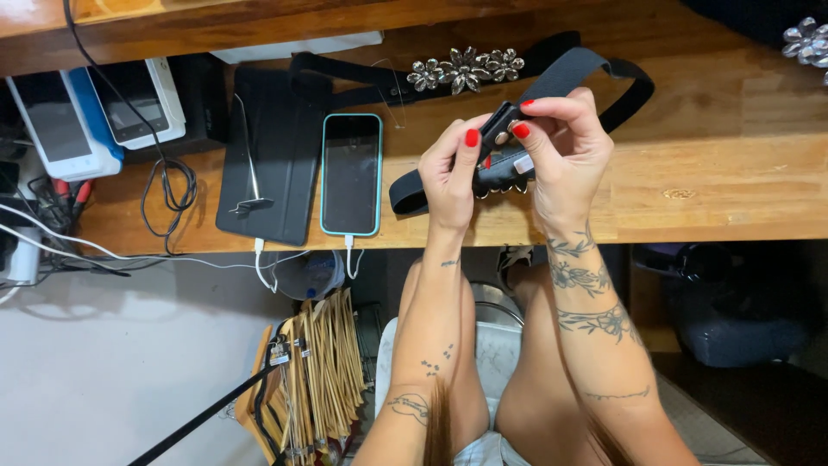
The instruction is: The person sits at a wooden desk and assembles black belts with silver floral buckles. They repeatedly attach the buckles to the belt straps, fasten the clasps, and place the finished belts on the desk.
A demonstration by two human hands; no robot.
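Both hands lift a black belt (565, 82) just above the wooden bench (724, 173), near its front edge, so its clasp sits close to the eyes. The left hand (448, 168) pinches the strap from below to steady it; the right hand (565, 142) grips the clasp between thumb and fingertips, apparently working it. The rest of the strap loops away to the far right, slack on the wood. A jewelled belt (466, 69) lies further back. To the left rest a phone (351, 173) and a tablet (272, 147), both plugged in. Below the bench, wooden hangers (323, 371) are stacked on a pale floor.
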